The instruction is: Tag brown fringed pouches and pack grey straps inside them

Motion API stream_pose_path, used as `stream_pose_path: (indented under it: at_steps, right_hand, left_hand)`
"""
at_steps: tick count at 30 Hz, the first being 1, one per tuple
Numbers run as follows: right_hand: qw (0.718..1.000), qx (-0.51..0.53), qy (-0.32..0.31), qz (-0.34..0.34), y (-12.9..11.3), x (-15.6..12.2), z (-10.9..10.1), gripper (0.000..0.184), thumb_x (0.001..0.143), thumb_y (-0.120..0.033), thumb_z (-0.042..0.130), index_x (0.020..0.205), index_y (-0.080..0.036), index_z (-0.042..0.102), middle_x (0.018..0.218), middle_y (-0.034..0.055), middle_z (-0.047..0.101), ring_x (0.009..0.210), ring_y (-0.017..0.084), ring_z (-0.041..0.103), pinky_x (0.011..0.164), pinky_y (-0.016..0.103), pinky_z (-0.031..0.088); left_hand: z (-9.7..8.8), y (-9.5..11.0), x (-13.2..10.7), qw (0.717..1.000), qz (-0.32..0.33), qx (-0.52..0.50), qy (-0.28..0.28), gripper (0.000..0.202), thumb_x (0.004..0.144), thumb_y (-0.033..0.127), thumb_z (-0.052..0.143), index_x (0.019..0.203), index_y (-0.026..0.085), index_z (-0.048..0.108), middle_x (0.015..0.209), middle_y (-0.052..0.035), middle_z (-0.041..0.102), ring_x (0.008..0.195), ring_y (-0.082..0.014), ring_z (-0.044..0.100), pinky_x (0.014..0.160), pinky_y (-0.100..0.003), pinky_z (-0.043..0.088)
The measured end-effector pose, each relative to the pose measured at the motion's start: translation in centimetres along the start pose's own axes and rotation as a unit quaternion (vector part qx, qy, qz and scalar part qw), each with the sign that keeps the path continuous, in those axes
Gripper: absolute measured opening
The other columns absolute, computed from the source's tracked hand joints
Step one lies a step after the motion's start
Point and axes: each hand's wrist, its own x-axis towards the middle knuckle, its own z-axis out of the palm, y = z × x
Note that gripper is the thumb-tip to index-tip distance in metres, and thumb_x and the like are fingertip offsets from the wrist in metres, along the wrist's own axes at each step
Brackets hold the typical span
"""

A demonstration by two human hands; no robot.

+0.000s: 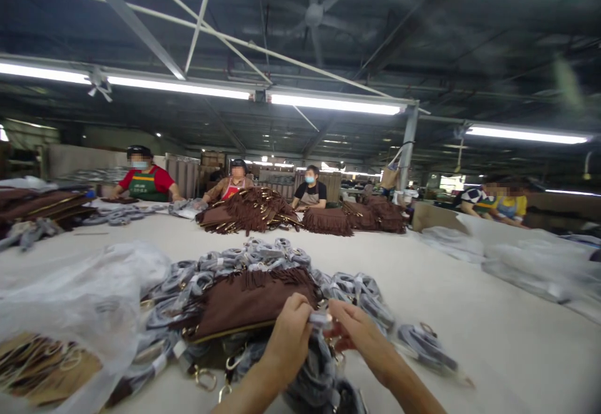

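Observation:
My left hand is closed around a coiled bag strap wrapped in grey plastic film, with a pale band about it. From the other side, the bent fingers of my right hand pinch at the same strap; their tips are partly hidden. Just beyond my left hand lies a brown fringed bag with a gold zip along its near edge. More wrapped straps with gold clips are heaped below my hands, and others surround the bag.
Clear plastic at left partly covers tan tags with strings. One wrapped strap lies apart at right. Brown fringed bags are piled across the white table. Several people work behind it; plastic sheets lie far right.

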Motion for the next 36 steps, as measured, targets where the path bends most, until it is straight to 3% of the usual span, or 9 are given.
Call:
stream_pose_path:
  at_steps: [3, 8, 11, 15, 20, 25, 28, 31, 36]
  right_hand:
    - [0.996, 0.04, 0.032, 0.077, -0.1, -0.9, 0.9, 0.054, 0.079, -0.073, 0.048, 0.095, -0.021, 0.055, 0.091, 0.0038, 0.062, 0.065, 0.018, 0.066, 0.042, 0.021, 0.038]
    - [0.99, 0.138, -0.031, 0.012, -0.1, -1.2, 4.0, 0.053, 0.074, -0.068, 0.063, 0.1, -0.023, 0.053, 0.086, -0.0009, 0.06, 0.064, 0.014, 0.064, 0.039, 0.017, 0.032]
    - [0.974, 0.221, -0.043, 0.026, -0.6, -1.0, 5.3, 0.051, 0.074, -0.067, 0.064, 0.095, -0.023, 0.05, 0.08, -0.0033, 0.059, 0.056, 0.011, 0.058, 0.04, 0.016, 0.024]
    - [0.993, 0.103, -0.056, 0.014, -1.5, -0.2, 5.5, 0.05, 0.082, -0.071, 0.051, 0.076, -0.022, 0.047, 0.056, -0.0072, 0.05, 0.039, 0.008, 0.036, 0.039, 0.021, 0.019]
    - [0.971, -0.193, -0.033, -0.137, -4.0, 0.8, 3.2, 0.058, 0.092, -0.065, 0.026, 0.056, -0.022, 0.041, 0.049, -0.0027, 0.046, 0.052, 0.014, 0.044, 0.055, 0.028, 0.033]
    - [0.948, -0.301, 0.007, -0.099, -3.3, 0.6, -2.3, 0.052, 0.093, -0.057, 0.021, 0.056, -0.024, 0.038, 0.051, -0.0013, 0.047, 0.054, 0.017, 0.047, 0.06, 0.031, 0.037]
    - [0.929, -0.36, 0.035, -0.074, -1.2, -0.2, -5.4, 0.05, 0.093, -0.053, 0.021, 0.055, -0.024, 0.037, 0.051, 0.0006, 0.049, 0.055, 0.019, 0.051, 0.061, 0.032, 0.04]
    - [0.888, -0.444, 0.066, -0.101, -0.4, -1.1, -6.9, 0.043, 0.094, -0.045, 0.029, 0.067, -0.024, 0.055, 0.063, 0.0034, 0.061, 0.06, 0.021, 0.057, 0.058, 0.031, 0.038]
    - [0.729, -0.66, 0.145, -0.11, -0.2, -1.9, -8.3, 0.028, 0.095, -0.041, 0.04, 0.093, -0.029, 0.065, 0.086, 0.0059, 0.068, 0.061, 0.021, 0.063, 0.048, 0.027, 0.029]
  left_hand:
    - [-1.9, 0.6, -0.8, 0.994, 0.014, -0.098, 0.039, 0.019, 0.092, 0.016, 0.039, 0.079, 0.019, 0.052, 0.092, -0.0064, 0.055, 0.088, -0.0195, 0.052, 0.082, -0.031, 0.044]
    - [-3.8, 1.8, -1.9, 0.991, -0.001, -0.135, 0.022, 0.019, 0.093, 0.021, 0.039, 0.078, 0.019, 0.052, 0.091, -0.0056, 0.055, 0.086, -0.0181, 0.054, 0.08, -0.029, 0.043]
    - [-4.9, 2.3, -2.1, 0.992, 0.008, -0.122, 0.017, 0.02, 0.093, 0.021, 0.038, 0.078, 0.019, 0.052, 0.091, -0.0057, 0.055, 0.085, -0.0176, 0.054, 0.079, -0.028, 0.043]
    - [-6.5, 2.7, -2.0, 0.997, 0.011, -0.074, 0.029, 0.022, 0.093, 0.02, 0.035, 0.077, 0.02, 0.05, 0.091, -0.0062, 0.056, 0.086, -0.0184, 0.053, 0.08, -0.029, 0.044]
    - [-9.1, 1.4, -1.8, 0.993, -0.047, 0.027, 0.106, 0.021, 0.091, 0.025, 0.037, 0.078, 0.02, 0.053, 0.095, -0.0074, 0.057, 0.095, -0.0227, 0.052, 0.089, -0.036, 0.043]
    - [-14.5, -4.1, -3.3, 0.965, -0.162, 0.03, 0.204, 0.017, 0.084, 0.033, 0.04, 0.078, 0.022, 0.051, 0.09, -0.0071, 0.055, 0.098, -0.0276, 0.049, 0.099, -0.045, 0.036]
    - [-16.7, -7.7, -5.2, 0.956, -0.215, -0.001, 0.198, 0.017, 0.078, 0.037, 0.046, 0.075, 0.022, 0.052, 0.082, -0.0043, 0.056, 0.092, -0.0271, 0.052, 0.094, -0.043, 0.04]
    - [-15.9, -9.6, -6.9, 0.956, -0.248, -0.062, 0.141, 0.023, 0.075, 0.043, 0.049, 0.076, 0.021, 0.055, 0.074, -0.0008, 0.056, 0.078, -0.0228, 0.055, 0.076, -0.034, 0.047]
    - [-12.4, -10.0, -8.7, 0.946, -0.278, -0.146, 0.079, 0.031, 0.072, 0.052, 0.056, 0.076, 0.021, 0.057, 0.074, 0.0, 0.059, 0.078, -0.0212, 0.056, 0.073, -0.032, 0.048]
